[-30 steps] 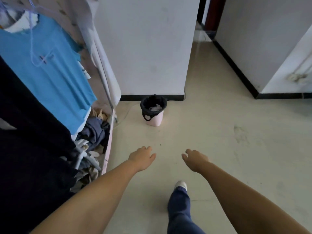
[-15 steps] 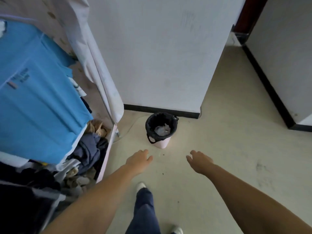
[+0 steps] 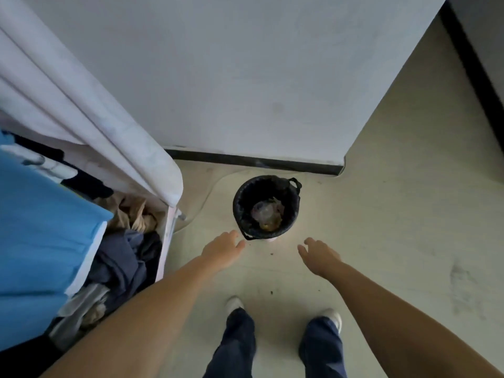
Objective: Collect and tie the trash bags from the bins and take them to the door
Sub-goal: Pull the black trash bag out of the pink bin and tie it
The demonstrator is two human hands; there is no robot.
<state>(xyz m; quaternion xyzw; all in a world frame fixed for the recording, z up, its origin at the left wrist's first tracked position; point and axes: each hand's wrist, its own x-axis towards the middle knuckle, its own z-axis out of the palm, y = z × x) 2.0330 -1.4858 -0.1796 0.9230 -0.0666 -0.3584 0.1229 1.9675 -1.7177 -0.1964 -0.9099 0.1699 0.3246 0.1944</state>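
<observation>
A small pink bin [image 3: 270,239] stands on the floor near the wall, lined with a black trash bag [image 3: 242,203] whose two handle loops hang over the rim. Crumpled clear plastic rubbish [image 3: 266,214] lies inside. My left hand [image 3: 222,251] is stretched out, open and empty, its fingertips just short of the bag's near-left handle loop. My right hand [image 3: 319,255] is also open and empty, to the right of the bin and a little nearer to me, not touching it.
A fabric wardrobe [image 3: 90,126] with a white curtain and hanging blue shirt [image 3: 38,214] fills the left; piled clothes [image 3: 125,257] lie at its base. A white wall [image 3: 245,77] with a black skirting stands behind the bin. My legs and white shoes are below.
I have walked up to the bin, so it looks larger and sits right in front of my hands. Both feet now stand side by side. Both hands stay open and empty.
</observation>
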